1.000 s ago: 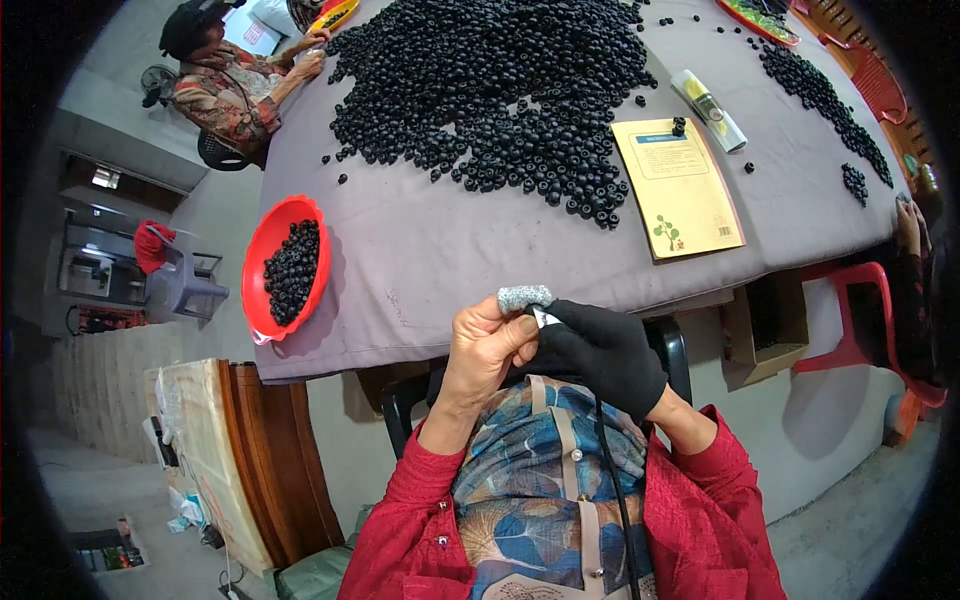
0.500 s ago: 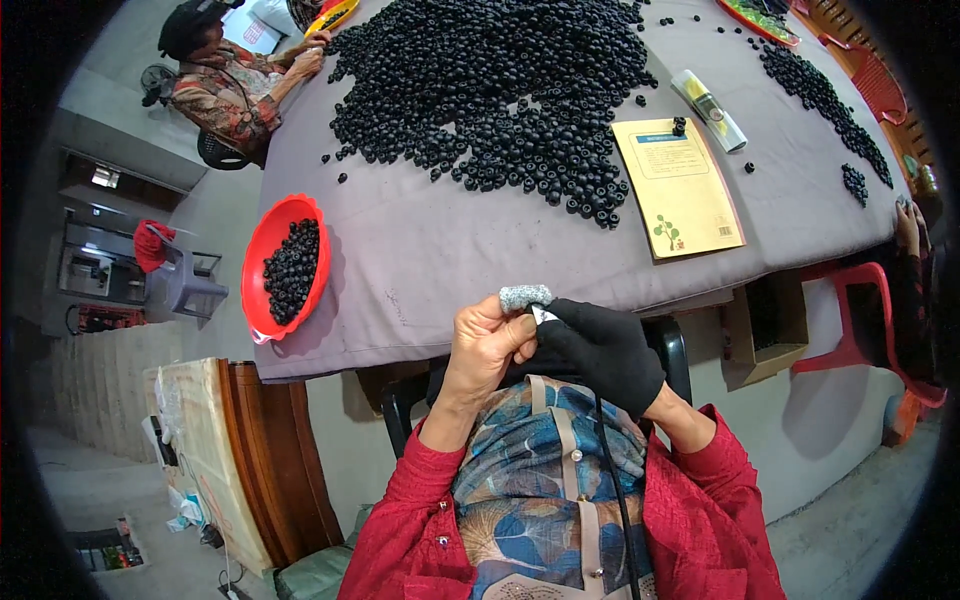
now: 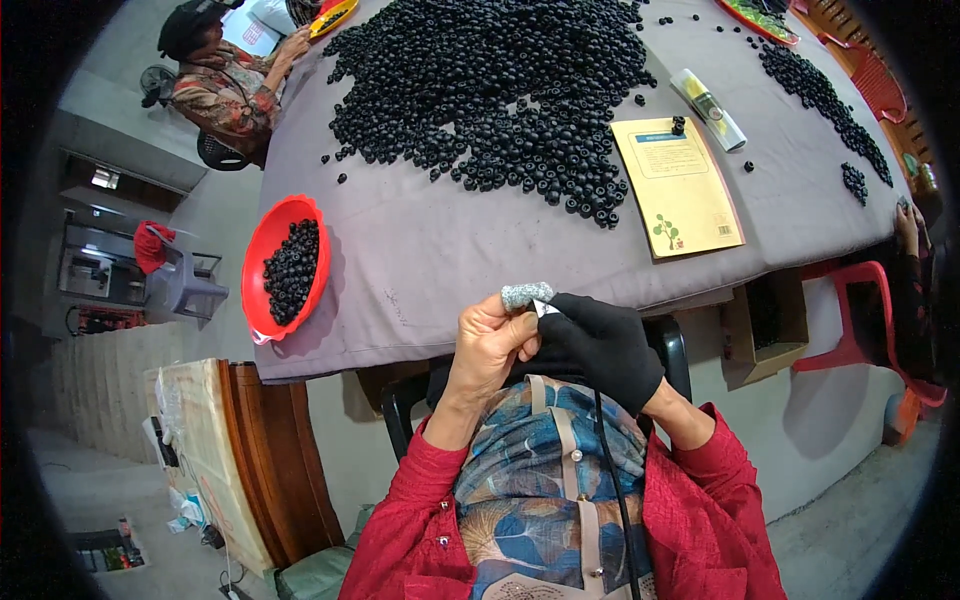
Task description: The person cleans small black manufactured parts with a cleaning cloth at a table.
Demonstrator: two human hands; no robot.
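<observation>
My bare left hand (image 3: 487,345) and my black-gloved right hand (image 3: 605,345) meet just off the table's near edge. A speckled grey sleeve (image 3: 526,295) covers the tip of my left index finger. Between the two hands shows a small white scrap (image 3: 546,308); whether it is held or worn on a finger is unclear. Both hands are closed in a pinch, and whatever sits between the fingertips is hidden. A large heap of small black bead-like pieces (image 3: 490,90) covers the table beyond. To the left, a red basin (image 3: 255,265) contains more of these pieces.
On the grey tablecloth (image 3: 430,240) lie a yellow booklet (image 3: 680,190) and a clear-and-white packet (image 3: 708,108). A co-worker (image 3: 225,95) sits at the far left, near a yellow tray (image 3: 335,18). Another person's hand (image 3: 908,228) rests at the right edge. A red chair (image 3: 860,330) stands right.
My joined hands stay nearly in place, with only a slight shift of the fingers. The co-worker's hands at the far left have moved back toward their body and the yellow tray.
</observation>
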